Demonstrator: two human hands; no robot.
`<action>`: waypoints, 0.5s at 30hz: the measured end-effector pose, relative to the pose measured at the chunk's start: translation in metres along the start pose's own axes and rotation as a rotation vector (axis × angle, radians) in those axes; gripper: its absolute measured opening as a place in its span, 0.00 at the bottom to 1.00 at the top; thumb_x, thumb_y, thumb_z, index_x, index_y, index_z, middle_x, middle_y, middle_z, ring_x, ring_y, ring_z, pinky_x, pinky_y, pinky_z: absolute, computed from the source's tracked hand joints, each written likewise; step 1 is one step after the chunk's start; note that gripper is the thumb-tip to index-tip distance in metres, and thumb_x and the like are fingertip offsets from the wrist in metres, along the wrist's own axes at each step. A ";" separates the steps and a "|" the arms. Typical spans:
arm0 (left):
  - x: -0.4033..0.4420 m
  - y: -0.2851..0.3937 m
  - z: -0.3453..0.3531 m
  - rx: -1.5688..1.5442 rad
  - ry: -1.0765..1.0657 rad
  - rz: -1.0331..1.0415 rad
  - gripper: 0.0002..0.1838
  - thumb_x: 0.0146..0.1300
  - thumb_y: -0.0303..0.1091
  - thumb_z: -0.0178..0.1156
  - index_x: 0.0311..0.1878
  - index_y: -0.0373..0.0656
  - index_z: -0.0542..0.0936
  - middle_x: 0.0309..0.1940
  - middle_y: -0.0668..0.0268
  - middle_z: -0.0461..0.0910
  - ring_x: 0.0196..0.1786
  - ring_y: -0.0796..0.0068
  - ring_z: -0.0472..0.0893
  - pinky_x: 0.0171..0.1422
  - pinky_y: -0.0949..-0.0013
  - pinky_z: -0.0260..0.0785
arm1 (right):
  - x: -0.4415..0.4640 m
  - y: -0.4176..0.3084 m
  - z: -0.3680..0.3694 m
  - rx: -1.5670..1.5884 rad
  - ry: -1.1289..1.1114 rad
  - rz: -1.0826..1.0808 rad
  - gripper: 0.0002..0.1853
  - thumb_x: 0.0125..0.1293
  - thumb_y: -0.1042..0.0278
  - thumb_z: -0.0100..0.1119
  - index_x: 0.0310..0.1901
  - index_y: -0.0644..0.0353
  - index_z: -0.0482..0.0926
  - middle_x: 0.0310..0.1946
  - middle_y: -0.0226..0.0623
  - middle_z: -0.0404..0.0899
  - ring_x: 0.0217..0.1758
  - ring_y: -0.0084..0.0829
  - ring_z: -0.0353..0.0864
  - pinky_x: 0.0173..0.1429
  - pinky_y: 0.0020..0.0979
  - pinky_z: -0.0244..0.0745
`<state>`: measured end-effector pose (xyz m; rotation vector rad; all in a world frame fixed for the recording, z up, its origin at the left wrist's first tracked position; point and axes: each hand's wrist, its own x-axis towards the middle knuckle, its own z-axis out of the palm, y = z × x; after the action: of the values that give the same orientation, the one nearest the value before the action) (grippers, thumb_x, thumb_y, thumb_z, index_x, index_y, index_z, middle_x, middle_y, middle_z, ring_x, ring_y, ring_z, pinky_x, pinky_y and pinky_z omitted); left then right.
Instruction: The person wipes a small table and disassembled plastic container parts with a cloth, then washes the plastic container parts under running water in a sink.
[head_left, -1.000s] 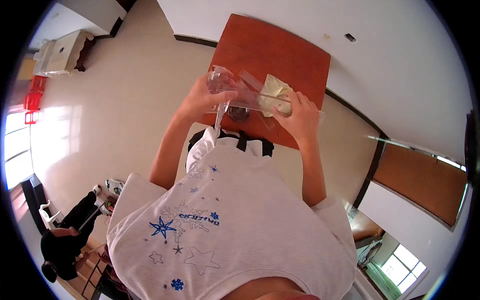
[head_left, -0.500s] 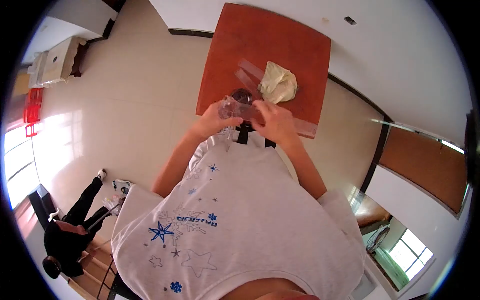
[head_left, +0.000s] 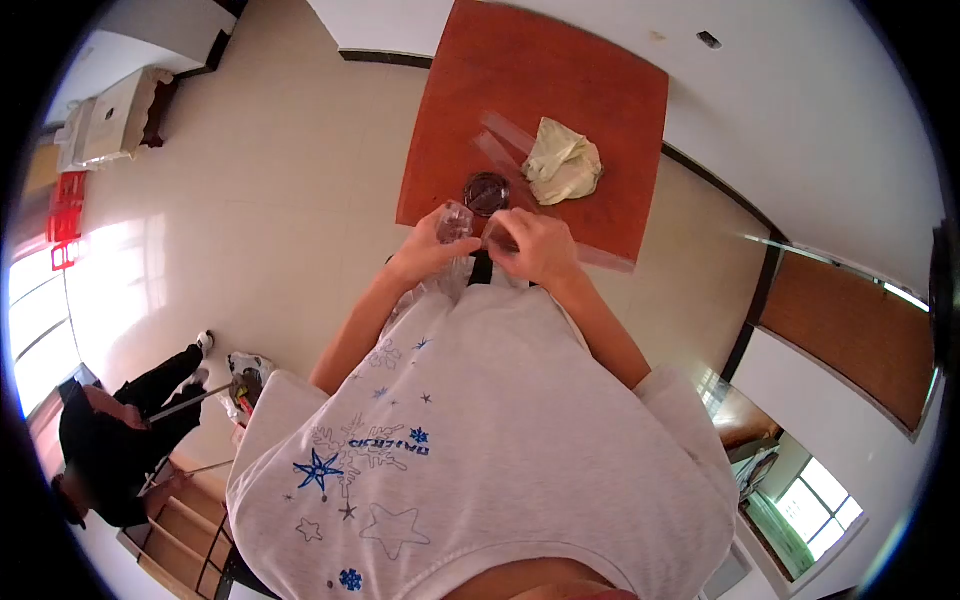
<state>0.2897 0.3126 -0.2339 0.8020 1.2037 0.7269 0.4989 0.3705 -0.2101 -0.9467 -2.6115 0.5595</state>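
My left hand (head_left: 432,248) is closed around a crumpled piece of clear plastic (head_left: 456,222) at the near edge of the red-brown table (head_left: 560,70). My right hand (head_left: 540,247) faces it, fingers curled on a small clear plastic piece (head_left: 496,236); a narrow gap lies between the two hands. Just beyond my fingertips a dark round dish (head_left: 486,194), like a glass ashtray, rests on the tabletop. Clear plastic strips (head_left: 497,150) lie behind it. To their right is a crumpled cream cloth or bag (head_left: 563,165).
A white wall (head_left: 780,120) borders the table's right side. On the left, a person in dark clothes (head_left: 110,440) holds a long stick beside a bag (head_left: 248,380) on the floor. Red crates (head_left: 67,215) stand at the far left.
My hands have drawn apart, and the clear plastic that spanned them is now separate in each hand. The dark round dish shows fully. The person at left has shifted further left.
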 end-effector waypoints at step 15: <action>-0.080 -0.063 -0.016 -0.368 0.126 -0.166 0.28 0.58 0.26 0.54 0.65 0.35 0.68 0.52 0.60 0.78 0.56 0.66 0.77 0.61 0.64 0.70 | 0.058 0.197 0.158 -0.307 -0.357 0.712 0.32 0.56 0.53 0.67 0.57 0.59 0.66 0.50 0.48 0.74 0.48 0.48 0.81 0.48 0.47 0.78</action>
<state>0.2616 0.2152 -0.2488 0.3518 1.1867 0.8397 0.4986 0.5080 -0.4300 -2.0798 -2.6535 0.5233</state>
